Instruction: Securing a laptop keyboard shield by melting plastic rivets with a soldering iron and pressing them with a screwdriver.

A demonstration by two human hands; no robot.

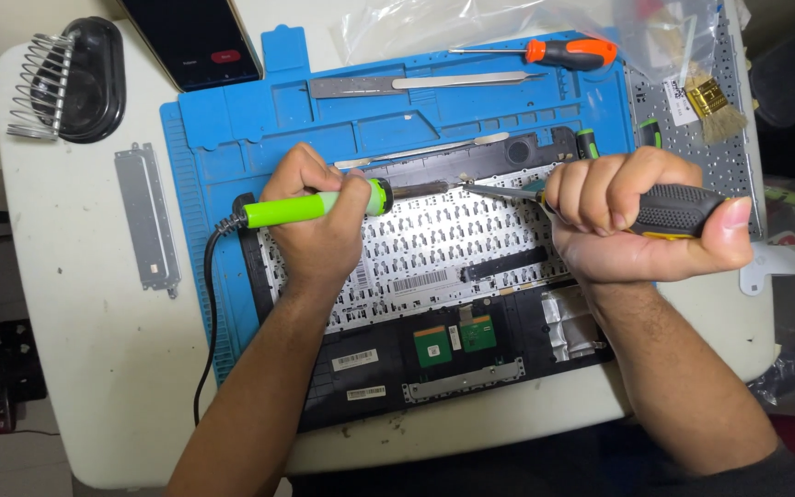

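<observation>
Sideways, soldering iron [324, 204] (left hand [316, 225]) points right.

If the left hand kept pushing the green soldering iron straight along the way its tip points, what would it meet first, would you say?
The left hand aims the soldering iron rightward along the keyboard's top edge. Its tip would probably first meet the screwdriver blade held by the right hand; their tips already nearly touch, though depth is unclear.

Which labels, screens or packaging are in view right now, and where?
Phone screen: top left, dark with a small red button.
White barcode labels: on the keyboard's metal back.
Two white stickers: black palmrest, lower left.
Clear plastic bags: top centre, crumpled.
</observation>
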